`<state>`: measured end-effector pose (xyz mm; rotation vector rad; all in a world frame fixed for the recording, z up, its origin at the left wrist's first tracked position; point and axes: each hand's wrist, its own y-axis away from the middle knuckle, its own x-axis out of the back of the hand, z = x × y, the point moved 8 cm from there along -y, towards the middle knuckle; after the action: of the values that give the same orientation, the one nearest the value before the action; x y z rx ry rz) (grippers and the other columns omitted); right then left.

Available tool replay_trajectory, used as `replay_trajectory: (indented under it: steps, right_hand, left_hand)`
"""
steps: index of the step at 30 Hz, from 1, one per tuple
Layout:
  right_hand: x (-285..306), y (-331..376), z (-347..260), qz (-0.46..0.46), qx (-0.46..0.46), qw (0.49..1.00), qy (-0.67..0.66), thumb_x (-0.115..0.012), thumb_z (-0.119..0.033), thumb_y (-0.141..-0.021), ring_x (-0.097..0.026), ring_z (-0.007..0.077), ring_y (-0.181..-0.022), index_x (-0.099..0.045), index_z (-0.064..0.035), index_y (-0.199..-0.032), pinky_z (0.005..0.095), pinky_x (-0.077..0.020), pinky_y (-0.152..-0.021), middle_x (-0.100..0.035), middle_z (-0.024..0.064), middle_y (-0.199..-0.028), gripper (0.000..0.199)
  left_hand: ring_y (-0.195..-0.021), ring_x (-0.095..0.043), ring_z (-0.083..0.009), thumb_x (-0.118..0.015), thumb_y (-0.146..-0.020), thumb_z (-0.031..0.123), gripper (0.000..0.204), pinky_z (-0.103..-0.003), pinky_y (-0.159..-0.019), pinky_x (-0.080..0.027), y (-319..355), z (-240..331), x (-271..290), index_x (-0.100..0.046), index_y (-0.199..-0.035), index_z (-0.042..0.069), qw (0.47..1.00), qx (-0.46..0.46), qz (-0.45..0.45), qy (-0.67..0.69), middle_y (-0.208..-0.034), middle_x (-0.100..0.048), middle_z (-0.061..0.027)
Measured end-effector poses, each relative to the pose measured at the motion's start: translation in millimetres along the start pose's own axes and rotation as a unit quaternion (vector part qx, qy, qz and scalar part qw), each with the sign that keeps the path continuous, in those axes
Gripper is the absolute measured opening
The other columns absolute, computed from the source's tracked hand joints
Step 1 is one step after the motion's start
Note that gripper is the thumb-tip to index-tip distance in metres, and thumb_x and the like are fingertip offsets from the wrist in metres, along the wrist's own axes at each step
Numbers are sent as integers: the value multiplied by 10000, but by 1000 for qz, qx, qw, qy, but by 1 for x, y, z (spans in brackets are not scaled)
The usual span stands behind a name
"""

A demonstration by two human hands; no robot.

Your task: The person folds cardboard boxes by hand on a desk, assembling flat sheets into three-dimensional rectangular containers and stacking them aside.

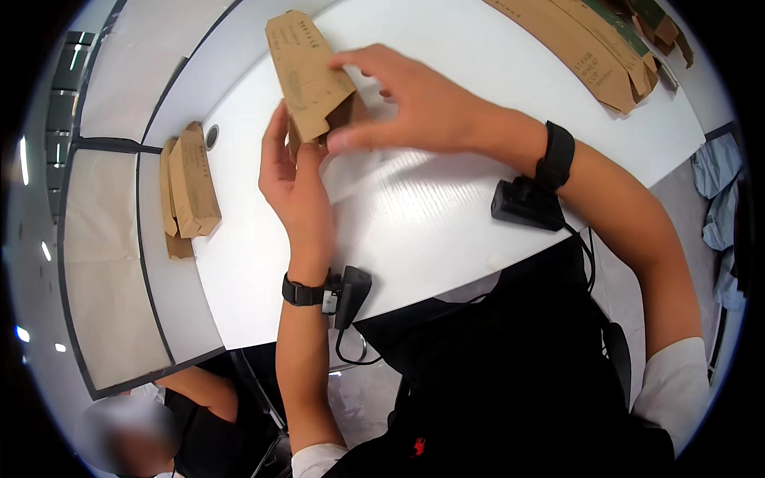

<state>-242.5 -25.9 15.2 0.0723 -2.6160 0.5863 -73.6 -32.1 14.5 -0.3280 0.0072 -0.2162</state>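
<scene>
A brown cardboard box (303, 72) with dark print stands tilted over the far left of the white table. Its near end gapes, with a flap and a dark inside showing. My left hand (293, 179) grips this end from below, fingers along the left side and thumb by the flap. From the right, my right hand (406, 103) reaches round the box, its fingertips on the far right edge and its thumb close to the open end. Part of the near end is hidden behind my fingers.
Two brown boxes (195, 183) lean by the left partition (111, 255), close to a round table hole (212, 137). More flattened-looking cartons (590, 56) lie at the far right of the white table (430, 231). Cabled black devices hang from both my wrist straps. Another person sits at lower left.
</scene>
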Motion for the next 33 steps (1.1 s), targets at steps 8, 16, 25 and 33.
replay_trajectory:
  steps: [8,16,25,33]
  right_hand:
    - [-10,7,1,51,37,997,-36,-651,-79,-892,-613,289,-1184,-411,-116,-1508,340,-584,-815,-558,187,-1326,662]
    - [-25,13,-7,-15,-23,993,-112,-642,-60,-895,-596,211,-729,-476,-40,-1189,341,-497,-663,-617,110,-846,339]
    - [19,13,-30,177,178,967,47,-685,-65,-926,-653,201,-812,-579,-38,-1070,298,-548,-702,-640,60,-924,181]
    - [22,22,-59,153,274,949,37,-588,13,-985,-682,177,-678,-568,-75,-1234,287,-537,-623,-678,66,-848,265]
  left_hand:
    - [-913,-634,-128,-642,-1006,74,191,-290,-729,-632,4,19,12,-661,-1175,-13,966,-131,62,-216,-1036,-642,-80]
    - [-1133,-559,-221,-712,-846,30,372,-398,-853,-574,8,13,11,-501,-1151,65,962,-100,60,-248,-1206,-507,-71]
    - [-1015,-633,-171,-608,-959,-97,272,-277,-773,-598,14,41,11,-702,-1184,24,927,-263,71,-258,-1162,-587,-93]
    - [-984,-637,-152,-577,-985,-72,97,-283,-778,-588,14,48,9,-601,-1066,-27,947,-249,66,-190,-1222,-594,-129]
